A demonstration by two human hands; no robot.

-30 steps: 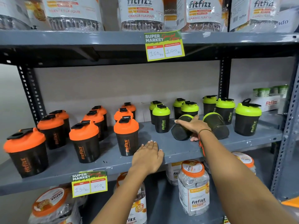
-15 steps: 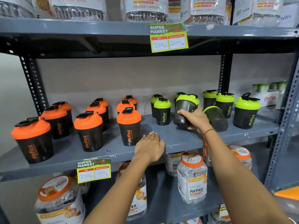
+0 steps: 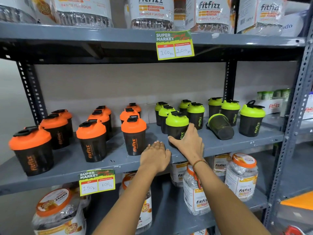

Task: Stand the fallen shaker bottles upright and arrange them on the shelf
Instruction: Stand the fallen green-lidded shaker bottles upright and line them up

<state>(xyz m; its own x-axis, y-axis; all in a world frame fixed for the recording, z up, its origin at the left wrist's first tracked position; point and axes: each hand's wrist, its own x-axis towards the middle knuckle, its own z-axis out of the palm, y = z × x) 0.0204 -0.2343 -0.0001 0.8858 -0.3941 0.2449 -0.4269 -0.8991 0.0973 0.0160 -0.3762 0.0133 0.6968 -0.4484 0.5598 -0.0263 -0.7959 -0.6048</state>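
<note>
On the grey middle shelf point(image 3: 220, 145) a green-lidded black shaker point(image 3: 177, 122) stands upright at the front, and my right hand point(image 3: 188, 143) is wrapped around its lower body. Behind and right of it another green-lidded shaker point(image 3: 220, 127) lies on its side, base toward me. Several more green-lidded shakers point(image 3: 252, 118) stand upright around it. Several orange-lidded shakers point(image 3: 133, 135) stand upright on the left half. My left hand point(image 3: 155, 156) rests flat on the shelf's front edge, fingers together, holding nothing.
A price tag point(image 3: 97, 181) hangs on the shelf's front lip, another tag point(image 3: 174, 45) on the shelf above. Large fitfizz jars point(image 3: 241, 177) fill the shelf below and the one above. A perforated steel upright point(image 3: 293, 133) stands at the right.
My right hand lifted the fallen green-lidded shaker, turned it upright and set it down at the front of the shelf, left of where it lay. My left hand stayed on the shelf edge.
</note>
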